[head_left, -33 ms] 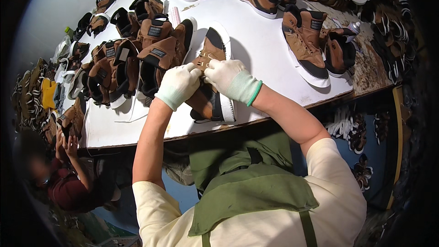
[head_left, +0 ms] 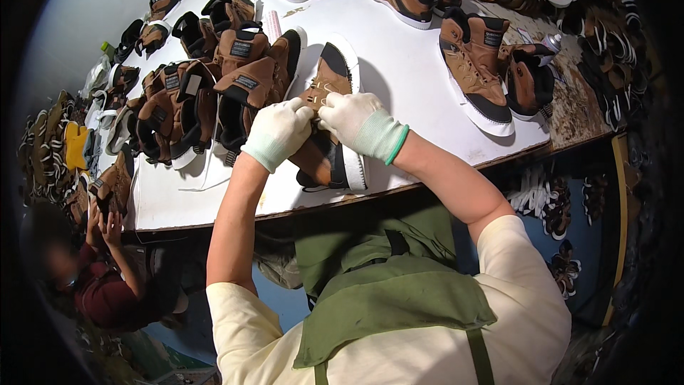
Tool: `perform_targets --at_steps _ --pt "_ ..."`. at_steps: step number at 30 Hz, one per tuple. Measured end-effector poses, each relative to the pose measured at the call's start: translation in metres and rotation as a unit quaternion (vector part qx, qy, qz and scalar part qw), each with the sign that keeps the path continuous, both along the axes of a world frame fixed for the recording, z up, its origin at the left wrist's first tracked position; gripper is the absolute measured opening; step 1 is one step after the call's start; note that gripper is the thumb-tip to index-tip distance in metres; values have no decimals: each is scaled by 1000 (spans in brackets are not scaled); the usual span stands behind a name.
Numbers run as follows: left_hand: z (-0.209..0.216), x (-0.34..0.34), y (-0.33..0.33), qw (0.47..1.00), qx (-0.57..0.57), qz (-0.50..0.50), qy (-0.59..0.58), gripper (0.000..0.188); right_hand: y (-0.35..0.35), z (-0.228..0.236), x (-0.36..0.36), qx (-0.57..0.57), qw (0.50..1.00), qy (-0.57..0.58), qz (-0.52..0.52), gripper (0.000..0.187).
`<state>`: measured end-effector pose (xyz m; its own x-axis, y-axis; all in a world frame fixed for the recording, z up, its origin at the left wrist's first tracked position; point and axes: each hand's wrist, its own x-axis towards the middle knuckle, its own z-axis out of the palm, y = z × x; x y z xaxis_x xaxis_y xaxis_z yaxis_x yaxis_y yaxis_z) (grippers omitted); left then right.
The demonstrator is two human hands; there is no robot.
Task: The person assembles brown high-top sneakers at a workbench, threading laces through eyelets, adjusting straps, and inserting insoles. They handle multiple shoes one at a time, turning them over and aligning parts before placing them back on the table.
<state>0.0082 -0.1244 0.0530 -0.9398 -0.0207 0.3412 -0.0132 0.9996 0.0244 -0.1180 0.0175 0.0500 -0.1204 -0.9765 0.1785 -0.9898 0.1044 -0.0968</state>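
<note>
- The brown boot (head_left: 329, 110) lies on the white bench (head_left: 406, 64) straight ahead of the person, its long axis running away from the body — toe at the far end, heel and collar at the near edge of the bench.
- Both gloved hands meet over the boot's middle, at the lacing: the left hand (head_left: 279, 132) comes in from the left side, the right hand (head_left: 360, 125) from the right, fingertips almost touching each other.
- Neither hand is clearly nearer; both are on the boot.
- Grip of the left hand: fingers curled in and pinched at the laces or tongue. Grip of the right hand: likewise closed on the lacing area — exactly which strand each pinches is too small to tell.
- The boot is tan-brown suede with a dark heel part and a thick white sole that rims it along the right side.
- Just left of it stands a crowded row of like brown boots (head_left: 214, 93); another finished-looking boot (head_left: 474, 75) lies well apart to the right.
- A second person (head_left: 100, 278) crouches below the bench's left end.
</note>
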Motion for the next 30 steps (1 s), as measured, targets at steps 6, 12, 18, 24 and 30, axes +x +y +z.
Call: perform_targets --at_steps 6,12,18,24,30 --pt "8 24 2 944 230 50 233 3 21 1 -14 -139 984 -111 4 21" --pt "-19 112 36 770 577 110 247 8 52 -1 -39 -281 859 -416 -100 34" --pt "-57 175 73 891 433 75 -111 14 70 -13 -33 -261 675 -657 -212 27" --pt "-44 152 59 790 580 157 124 56 53 -24 -13 -234 623 -698 -263 29" --pt "-39 63 64 631 734 152 200 42 18 -14 -8 -129 723 -623 -270 45"
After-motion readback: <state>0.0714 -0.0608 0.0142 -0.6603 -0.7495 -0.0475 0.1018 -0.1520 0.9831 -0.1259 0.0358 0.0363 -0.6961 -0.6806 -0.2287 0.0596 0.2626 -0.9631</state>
